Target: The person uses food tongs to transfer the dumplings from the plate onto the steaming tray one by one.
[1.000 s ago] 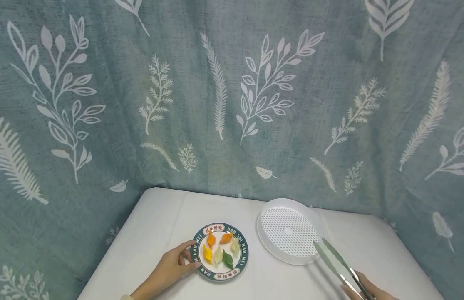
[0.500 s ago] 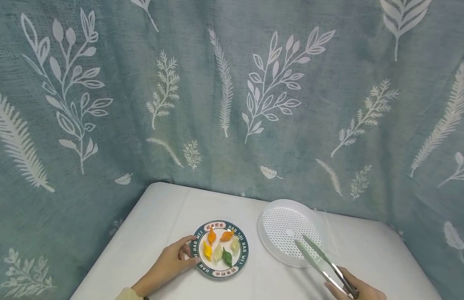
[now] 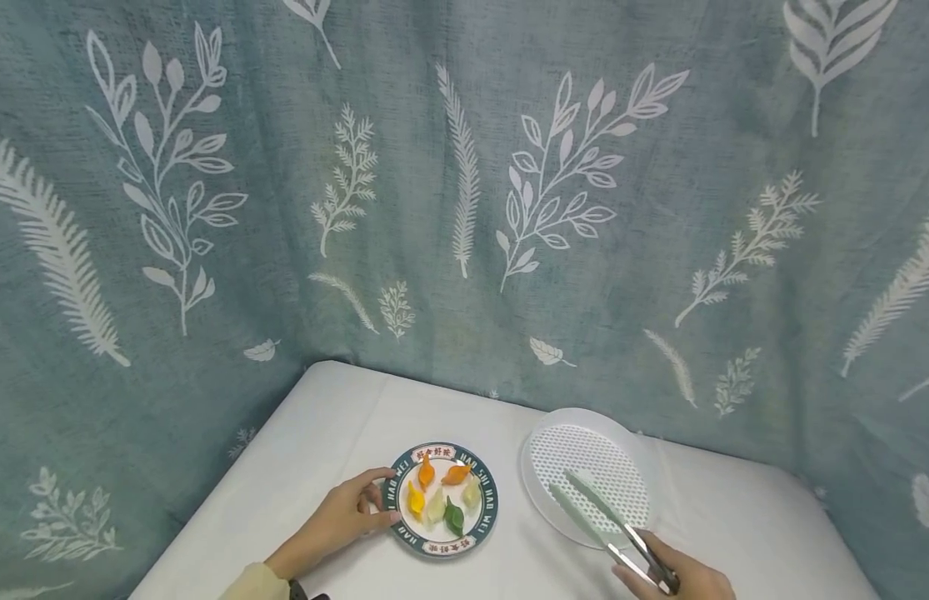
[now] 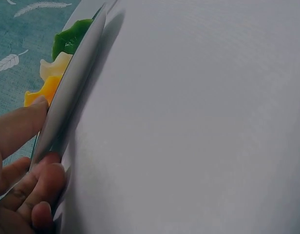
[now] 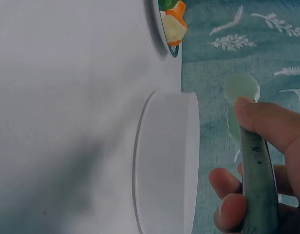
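My left hand (image 3: 337,517) pinches the left rim of a green-and-white plate (image 3: 490,500). In the left wrist view the thumb (image 4: 21,124) lies over the rim and the other fingers curl below it. Several small dumpling-shaped pieces lie on the plate: orange ones (image 3: 456,474), a yellow one (image 3: 416,502), pale ones (image 3: 436,507) and a green one (image 3: 453,517). My right hand (image 3: 677,571) grips tongs (image 3: 610,533) with pale green tips, parted and with nothing between them. The tips hang over a white perforated steamer tray (image 3: 565,446); the right wrist view shows its side wall.
A white cloth (image 3: 344,433) covers the table under plate and tray. Behind and to the left hangs a blue-green curtain (image 3: 419,333) with white leaf prints. The tray stands to the right of the plate, near the table's back edge.
My right hand has carried the tongs leftward, from the tray's right edge to above its perforated floor. The left hand keeps its hold on the plate. The head view has shifted slightly.
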`<state>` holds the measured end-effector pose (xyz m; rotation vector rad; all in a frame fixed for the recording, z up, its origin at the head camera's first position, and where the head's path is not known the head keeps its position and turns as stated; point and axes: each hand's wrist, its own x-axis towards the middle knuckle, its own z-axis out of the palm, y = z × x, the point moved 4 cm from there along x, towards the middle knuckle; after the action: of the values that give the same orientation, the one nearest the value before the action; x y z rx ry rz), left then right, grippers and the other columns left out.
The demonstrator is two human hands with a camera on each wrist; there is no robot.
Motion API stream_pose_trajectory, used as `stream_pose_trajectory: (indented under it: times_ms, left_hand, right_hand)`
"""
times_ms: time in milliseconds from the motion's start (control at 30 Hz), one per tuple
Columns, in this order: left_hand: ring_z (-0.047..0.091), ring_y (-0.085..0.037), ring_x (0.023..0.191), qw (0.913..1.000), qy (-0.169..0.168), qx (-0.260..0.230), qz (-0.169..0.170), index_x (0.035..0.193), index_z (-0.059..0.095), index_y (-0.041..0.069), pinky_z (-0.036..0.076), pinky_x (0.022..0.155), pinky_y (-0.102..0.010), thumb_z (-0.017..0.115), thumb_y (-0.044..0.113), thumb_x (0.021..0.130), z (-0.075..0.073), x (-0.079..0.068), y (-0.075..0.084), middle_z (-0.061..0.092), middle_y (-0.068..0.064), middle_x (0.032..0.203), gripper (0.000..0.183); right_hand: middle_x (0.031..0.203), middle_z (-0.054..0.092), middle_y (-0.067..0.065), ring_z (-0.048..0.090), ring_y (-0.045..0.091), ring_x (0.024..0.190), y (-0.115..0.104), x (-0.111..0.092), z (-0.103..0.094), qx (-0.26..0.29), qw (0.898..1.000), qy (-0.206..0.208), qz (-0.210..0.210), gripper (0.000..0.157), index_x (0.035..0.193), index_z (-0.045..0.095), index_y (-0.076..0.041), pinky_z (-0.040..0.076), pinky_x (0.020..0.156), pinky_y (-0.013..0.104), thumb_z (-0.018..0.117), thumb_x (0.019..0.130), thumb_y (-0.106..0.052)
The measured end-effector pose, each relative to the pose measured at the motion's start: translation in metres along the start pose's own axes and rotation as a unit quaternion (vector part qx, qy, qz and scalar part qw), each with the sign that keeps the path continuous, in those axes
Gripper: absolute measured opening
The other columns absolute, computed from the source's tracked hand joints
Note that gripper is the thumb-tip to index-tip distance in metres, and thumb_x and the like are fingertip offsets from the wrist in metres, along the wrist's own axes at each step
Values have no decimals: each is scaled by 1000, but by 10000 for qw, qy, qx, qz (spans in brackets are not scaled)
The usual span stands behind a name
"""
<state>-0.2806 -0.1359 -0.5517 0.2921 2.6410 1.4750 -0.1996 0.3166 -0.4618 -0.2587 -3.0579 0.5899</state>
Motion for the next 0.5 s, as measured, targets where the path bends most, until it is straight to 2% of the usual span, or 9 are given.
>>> stream_pose_trajectory:
  times_ms: [267,500]
  left_hand:
    - [51,-13,67,9999,-84,-66,-66,142,58,14,41,56,-25,88,39,81,5,1,-4,61,5,90,72]
    - [51,-14,67,9999,-19,-91,-64,142,57,14,41,55,-25,88,39,81,1,-1,-2,61,4,90,73]
  right_hand:
    - [85,71,-5,54,13,67,-14,0,16,-21,9993,-253,-279,85,131,70,-9,49,61,36,79,74,-71]
    - [77,62,-10,54,12,67,-30,0,30,60,9977,-605,-310,82,133,69,-16,49,63,37,80,73,-70]
